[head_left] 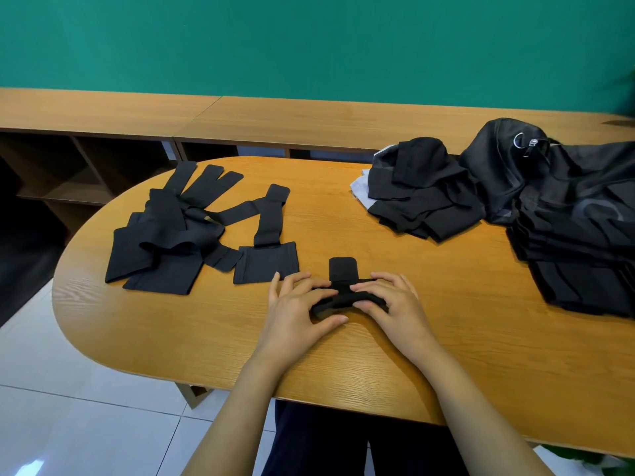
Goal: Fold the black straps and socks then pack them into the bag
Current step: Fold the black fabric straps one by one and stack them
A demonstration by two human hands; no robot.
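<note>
Strap in work: one folded strap [343, 269] is laid at the near middle of the desk [343, 365], with one tab left sticking out toward the far side.
Grips: two; the left grip [295, 310] and the right grip [395, 304] are both clenched on the folded strap, fingers on top.
Loose straps: one single strap [268, 261] is laid just left of the hands; beyond it one tangled heap [161, 245] is seen, its count not readable.
Socks: one sock pile [422, 197] is set at the far right.
Bag: one black bag [508, 170] is laid against the sock pile's right side.
</note>
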